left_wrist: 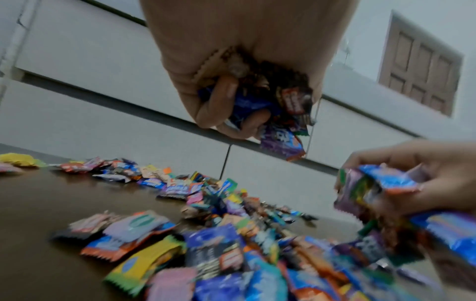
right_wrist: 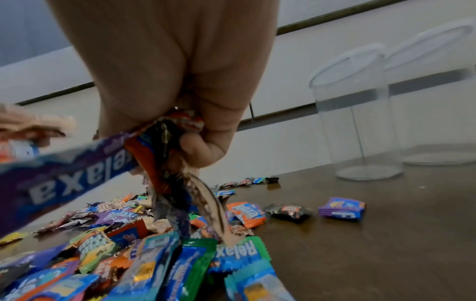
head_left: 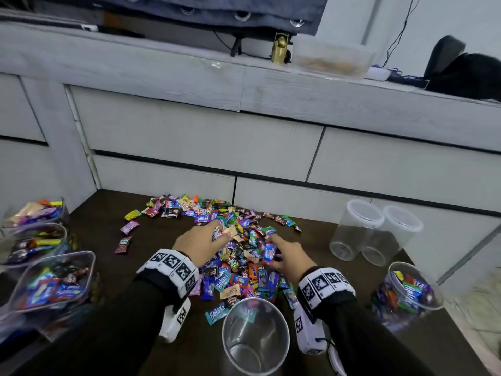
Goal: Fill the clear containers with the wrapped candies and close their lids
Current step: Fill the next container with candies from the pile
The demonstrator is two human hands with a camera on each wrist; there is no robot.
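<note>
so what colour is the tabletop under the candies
Dark brown tabletop, clearest in the right wrist view beside the candies.

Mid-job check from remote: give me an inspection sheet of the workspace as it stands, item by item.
Surface: dark brown table, set against white drawer fronts.
Job's things: pile of wrapped candies mid-table; open clear container nearest the person, nearly empty; two lidded empty containers far right; one open filled container at right; filled tubs at left.
Clutter: stray candies left of the pile.
Grippers: left hand grips a fistful of candies; right hand grips another fistful.
Cables: black cables on the wall behind the ledge.
Surroundings: ledge with a gold object, a plastic box and dark fabric.
</note>
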